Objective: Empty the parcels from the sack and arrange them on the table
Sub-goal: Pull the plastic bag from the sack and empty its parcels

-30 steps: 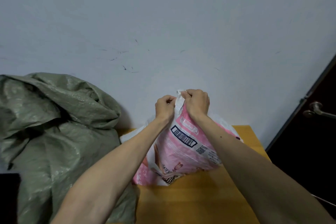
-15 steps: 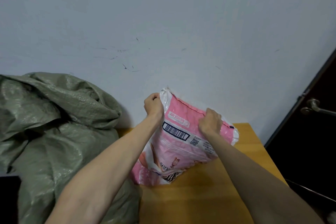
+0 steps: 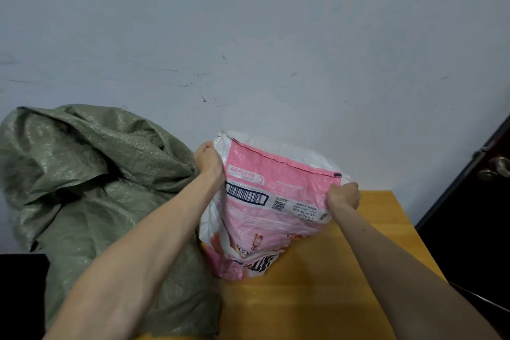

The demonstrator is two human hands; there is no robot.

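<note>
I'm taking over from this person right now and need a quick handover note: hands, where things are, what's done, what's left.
Left hand grips the pink sack at its top left corner. The right hand grips the top right corner, pulling the top edge wide between them.
The pink sack stands on the table. A green sack lies slumped to its left.
Done: no parcels are out in view.
Left: take out the parcels and arrange them on the table.
</note>
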